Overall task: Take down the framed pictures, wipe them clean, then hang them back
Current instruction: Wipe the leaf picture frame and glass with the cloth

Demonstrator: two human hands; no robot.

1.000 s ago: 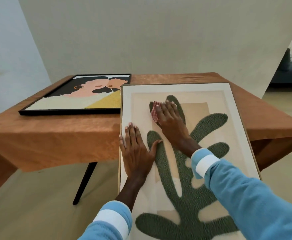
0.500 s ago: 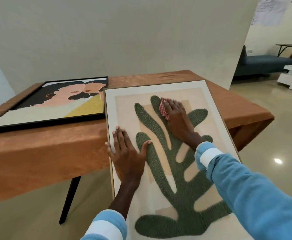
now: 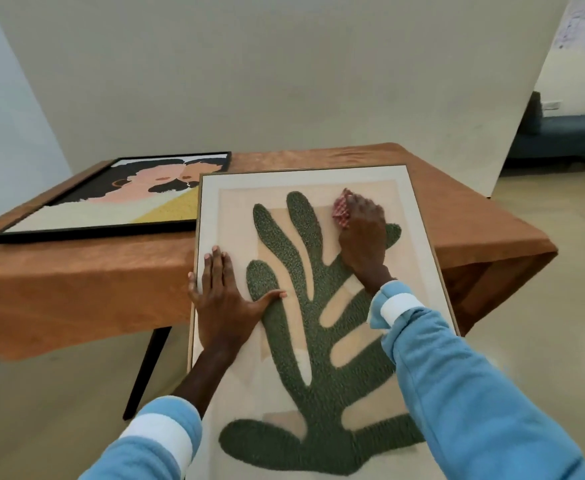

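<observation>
We've got the R hand (image 3: 362, 237) bunched over a red-checked cloth (image 3: 341, 211), pressing it onto the glass of the leaf picture (image 3: 419, 237); only a corner of cloth pokes out past the fingertips, the rest is hidden under the palm, so we can't tell how it's folded. The grip sits near the top R of the green leaf shape, w/ one lobe covered by the wrist.

L hand (image 3: 220, 296) lies flat and spread, gripping nothing, well to the L of and nearer us than the cloth, little finger at the frame's L edge, thumb out onto the green.

The leaf picture's far end rests on the table (image 3: 76, 282); its near end runs out of view at the bottom, so we can't see what holds it up. Blue sleeves cover its lower R part.

Beyond the L hand, the black-framed portrait picture (image 3: 111, 202) lies flat on the table, its R edge tucked behind the leaf frame's corner; touching or not, can't tell.
</observation>
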